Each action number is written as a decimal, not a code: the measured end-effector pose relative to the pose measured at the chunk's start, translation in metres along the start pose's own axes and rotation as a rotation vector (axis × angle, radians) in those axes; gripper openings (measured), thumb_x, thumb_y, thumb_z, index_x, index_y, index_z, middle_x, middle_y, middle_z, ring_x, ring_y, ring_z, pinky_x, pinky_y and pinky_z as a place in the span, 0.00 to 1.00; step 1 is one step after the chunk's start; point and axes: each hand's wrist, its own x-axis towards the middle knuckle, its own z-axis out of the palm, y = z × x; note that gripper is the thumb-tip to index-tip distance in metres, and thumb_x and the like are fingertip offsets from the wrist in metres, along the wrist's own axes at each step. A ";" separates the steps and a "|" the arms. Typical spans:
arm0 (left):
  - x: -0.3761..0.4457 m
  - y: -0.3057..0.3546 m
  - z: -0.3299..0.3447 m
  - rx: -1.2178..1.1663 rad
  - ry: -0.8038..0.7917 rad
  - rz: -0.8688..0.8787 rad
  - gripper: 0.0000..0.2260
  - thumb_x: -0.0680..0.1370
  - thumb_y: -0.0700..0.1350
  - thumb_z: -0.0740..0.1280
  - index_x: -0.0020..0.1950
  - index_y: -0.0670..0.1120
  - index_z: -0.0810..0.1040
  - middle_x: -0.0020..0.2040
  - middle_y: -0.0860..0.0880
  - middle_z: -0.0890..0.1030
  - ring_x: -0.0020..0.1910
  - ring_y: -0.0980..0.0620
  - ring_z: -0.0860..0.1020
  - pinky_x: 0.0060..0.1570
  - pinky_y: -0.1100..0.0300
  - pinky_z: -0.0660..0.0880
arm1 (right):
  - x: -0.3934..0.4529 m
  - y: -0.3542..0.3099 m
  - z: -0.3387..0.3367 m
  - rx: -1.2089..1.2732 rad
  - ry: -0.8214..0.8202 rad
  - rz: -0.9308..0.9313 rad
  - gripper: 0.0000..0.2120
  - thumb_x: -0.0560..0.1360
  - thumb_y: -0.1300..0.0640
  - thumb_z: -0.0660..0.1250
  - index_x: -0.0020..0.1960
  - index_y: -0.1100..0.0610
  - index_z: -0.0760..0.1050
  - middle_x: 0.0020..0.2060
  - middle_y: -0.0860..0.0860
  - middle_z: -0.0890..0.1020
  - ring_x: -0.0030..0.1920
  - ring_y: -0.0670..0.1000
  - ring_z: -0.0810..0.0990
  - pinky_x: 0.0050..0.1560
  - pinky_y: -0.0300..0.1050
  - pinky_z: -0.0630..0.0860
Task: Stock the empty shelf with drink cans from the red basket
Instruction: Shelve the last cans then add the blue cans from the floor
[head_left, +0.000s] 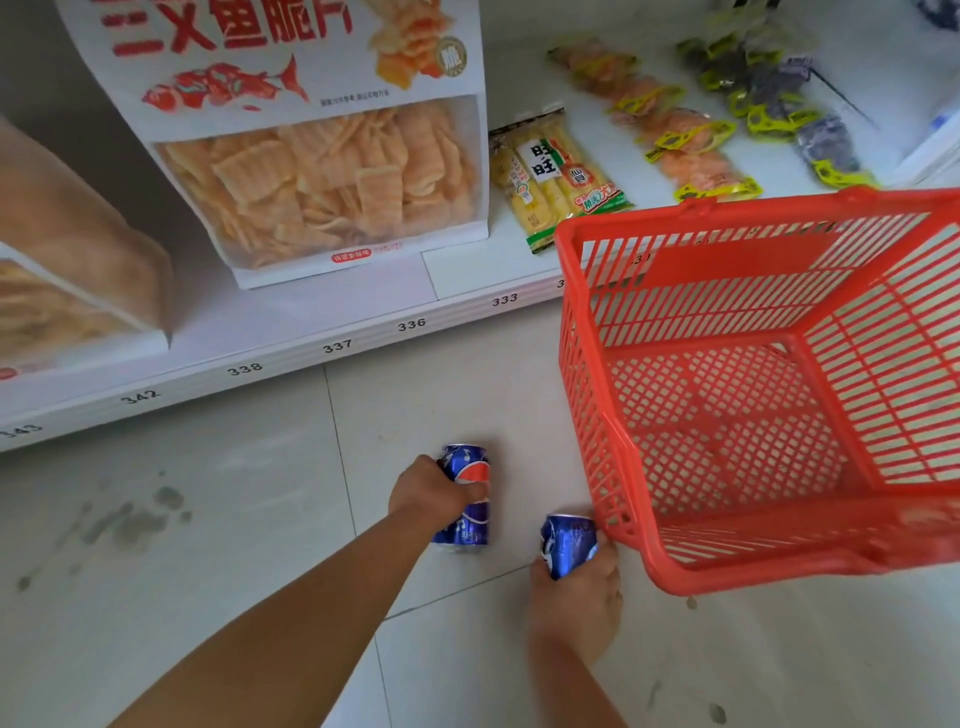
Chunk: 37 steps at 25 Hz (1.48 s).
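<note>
Two blue drink cans lie stacked end to end on the tiled floor; my left hand grips the upper blue can, with the lower blue can right beneath it. A third blue can is held in my right hand, touching the near corner of the red basket. The basket is tilted on the right and nothing shows inside it. The white bottom shelf runs across the top of the view.
A large bag of fish crisps stands on the shelf, with another bag at the left. Rice cracker packs and strips of small snack packets lie to the right. The shelf edge carries number labels. Dark stains mark the floor tiles at left.
</note>
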 end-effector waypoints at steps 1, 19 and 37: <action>-0.005 -0.003 -0.004 0.000 0.009 0.006 0.26 0.64 0.57 0.75 0.54 0.47 0.71 0.45 0.50 0.77 0.41 0.50 0.77 0.36 0.60 0.71 | -0.001 -0.002 -0.002 0.031 -0.006 0.012 0.38 0.63 0.58 0.76 0.69 0.62 0.66 0.59 0.64 0.76 0.57 0.64 0.75 0.57 0.54 0.70; -0.291 0.052 -0.260 -0.219 0.229 0.003 0.24 0.63 0.55 0.76 0.50 0.49 0.69 0.40 0.55 0.76 0.37 0.57 0.76 0.32 0.62 0.70 | -0.153 -0.198 -0.230 0.307 -0.239 -0.209 0.31 0.61 0.53 0.77 0.61 0.50 0.68 0.51 0.48 0.81 0.47 0.51 0.80 0.42 0.40 0.73; -0.601 0.270 -0.559 -0.560 0.628 0.494 0.27 0.61 0.51 0.79 0.54 0.57 0.68 0.45 0.62 0.79 0.41 0.73 0.76 0.29 0.73 0.73 | -0.249 -0.518 -0.579 0.712 -0.322 -0.673 0.33 0.60 0.60 0.76 0.59 0.46 0.66 0.50 0.49 0.81 0.48 0.52 0.81 0.47 0.53 0.79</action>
